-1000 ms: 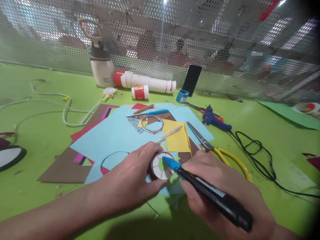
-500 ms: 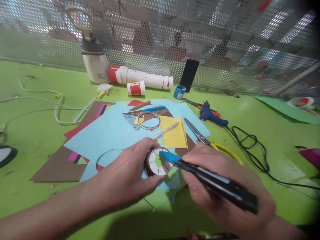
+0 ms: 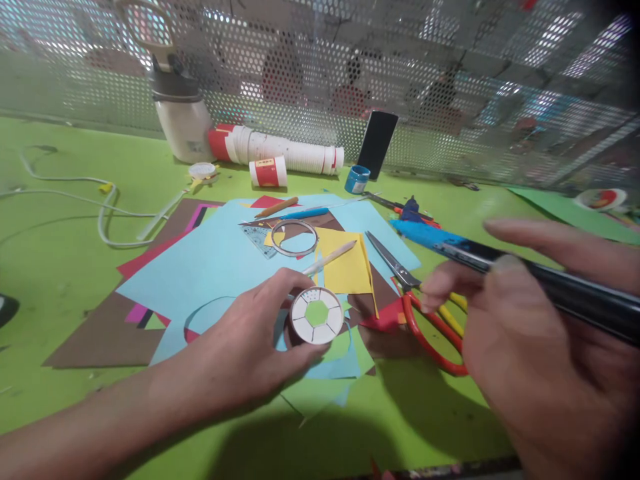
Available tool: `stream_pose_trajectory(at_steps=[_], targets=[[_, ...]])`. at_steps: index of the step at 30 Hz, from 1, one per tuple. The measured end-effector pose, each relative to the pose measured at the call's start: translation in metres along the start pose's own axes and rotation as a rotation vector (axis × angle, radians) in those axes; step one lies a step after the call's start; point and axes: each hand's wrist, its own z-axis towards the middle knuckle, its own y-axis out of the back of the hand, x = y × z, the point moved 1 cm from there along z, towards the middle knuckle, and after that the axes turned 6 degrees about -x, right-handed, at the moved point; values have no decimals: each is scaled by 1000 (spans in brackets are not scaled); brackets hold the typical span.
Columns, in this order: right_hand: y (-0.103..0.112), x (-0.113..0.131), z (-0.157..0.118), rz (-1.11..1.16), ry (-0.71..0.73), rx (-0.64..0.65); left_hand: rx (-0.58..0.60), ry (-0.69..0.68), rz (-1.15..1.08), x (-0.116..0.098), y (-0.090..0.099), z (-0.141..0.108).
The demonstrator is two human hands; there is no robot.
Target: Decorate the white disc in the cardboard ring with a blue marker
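My left hand is wrapped round a small round piece, whose white top carries a green hexagon, dark dividing lines and small dots in one upper section. My right hand, raised at the right, grips a black marker with a blue front end pointing left, apart from the round piece. Below the marker lie scissors with red and yellow handles. Under my left hand are light blue sheets, and beyond it a yellow paper with a pencil on it.
Behind stand a bottle, a blue paint jar and a phone. Stacked paper cups and a single cup lie nearby. A perforated metal screen borders the green table. A white cable runs left.
My right hand has drawn the marker away from the round piece, up and to the right. The round top and the scissors' handles are now uncovered. The view has shifted slightly.
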Motion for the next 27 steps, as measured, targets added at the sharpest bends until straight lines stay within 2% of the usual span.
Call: stream_pose_trajectory(at_steps=[1, 2, 5, 7, 9, 15, 19, 24, 27], targets=[[-6, 0, -1, 34, -58, -18, 1, 3, -5, 0, 0, 0], [-11, -1, -2, 52, -76, 18, 6, 8, -16, -1, 0, -1], [-21, -7, -7, 25, -77, 258, 4, 11, -54, -2, -1, -2], [-24, -10, -10, -16, -58, 369, -57, -20, -45, -2, -1, -3], [-25, -8, -15, -21, -45, 423, -129, -63, -23, -1, -2, -6], [-27, 1, -24, 126, -149, 395, -216, -169, -60, 1, -5, -12], [-29, -1, -19, 198, -301, 438, -248, -218, 10, -1, -5, -13], [-29, -7, -13, 254, -434, 494, -185, -184, 95, -3, -5, -14], [-30, -12, -11, 272, -473, 552, -149, -249, 142, -4, -2, -14]])
